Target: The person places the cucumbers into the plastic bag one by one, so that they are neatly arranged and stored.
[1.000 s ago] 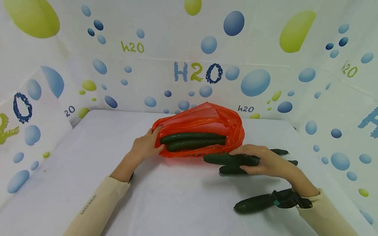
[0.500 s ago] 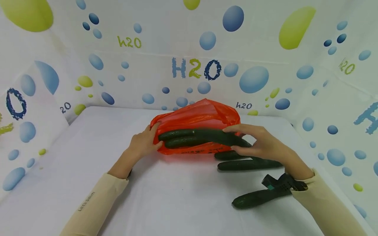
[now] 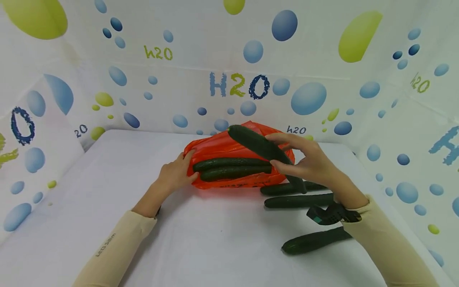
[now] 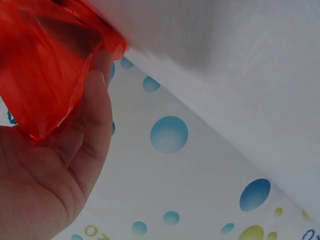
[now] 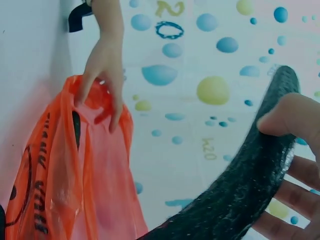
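A red plastic bag lies on its side in the middle of the table, its mouth facing me. Two cucumbers rest side by side inside it. My left hand grips the bag's left edge, and the left wrist view shows the fingers curled at the red film. Above the bag's right part, my right hand holds another cucumber between thumb and fingers. It is tilted, with its left end raised and its right end low. In the right wrist view this cucumber looks slightly curved.
Right of the bag lie two cucumbers, a farther one and a nearer one, both partly covered. Another cucumber lies closer to me, partly behind the right forearm. A patterned curtain stands behind the white table.
My right hand has carried its cucumber from the table on the right to the bag's opening, then raised and tilted it above the bag. The left hand has kept its grip on the bag.
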The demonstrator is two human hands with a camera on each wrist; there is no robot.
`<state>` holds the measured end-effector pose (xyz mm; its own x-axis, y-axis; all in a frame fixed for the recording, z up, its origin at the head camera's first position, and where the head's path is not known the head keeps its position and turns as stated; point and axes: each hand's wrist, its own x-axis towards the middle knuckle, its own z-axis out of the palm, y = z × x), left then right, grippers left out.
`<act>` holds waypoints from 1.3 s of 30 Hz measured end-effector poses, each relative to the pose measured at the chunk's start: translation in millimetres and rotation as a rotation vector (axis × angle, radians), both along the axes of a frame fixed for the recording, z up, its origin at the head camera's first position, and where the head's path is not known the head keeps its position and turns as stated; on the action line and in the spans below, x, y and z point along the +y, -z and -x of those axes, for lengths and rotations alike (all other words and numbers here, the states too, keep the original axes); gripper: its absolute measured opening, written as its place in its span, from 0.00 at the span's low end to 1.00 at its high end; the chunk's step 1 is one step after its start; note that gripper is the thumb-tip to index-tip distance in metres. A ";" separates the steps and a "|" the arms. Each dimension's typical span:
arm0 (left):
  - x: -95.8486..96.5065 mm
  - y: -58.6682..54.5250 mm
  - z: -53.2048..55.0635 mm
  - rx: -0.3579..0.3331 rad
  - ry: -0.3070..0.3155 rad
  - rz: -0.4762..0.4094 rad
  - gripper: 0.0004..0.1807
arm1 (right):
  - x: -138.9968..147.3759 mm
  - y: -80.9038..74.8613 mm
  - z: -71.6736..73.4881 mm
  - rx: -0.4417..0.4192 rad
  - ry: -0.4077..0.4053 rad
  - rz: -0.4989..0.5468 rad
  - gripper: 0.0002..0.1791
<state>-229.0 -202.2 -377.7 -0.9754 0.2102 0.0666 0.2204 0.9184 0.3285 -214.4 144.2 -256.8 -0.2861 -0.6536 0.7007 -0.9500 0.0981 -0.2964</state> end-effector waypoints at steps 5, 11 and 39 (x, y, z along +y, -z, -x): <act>0.8 0.6 0.1 -0.001 0.003 -0.002 0.43 | -9.0 -4.1 3.1 0.018 0.040 0.024 0.26; -1.7 0.7 0.6 0.013 -0.004 0.000 0.43 | -24.3 -15.9 5.5 0.026 0.040 0.049 0.32; -0.9 -4.7 -2.4 -0.014 -0.018 0.004 0.43 | -80.6 11.1 28.1 -0.046 -0.011 0.147 0.26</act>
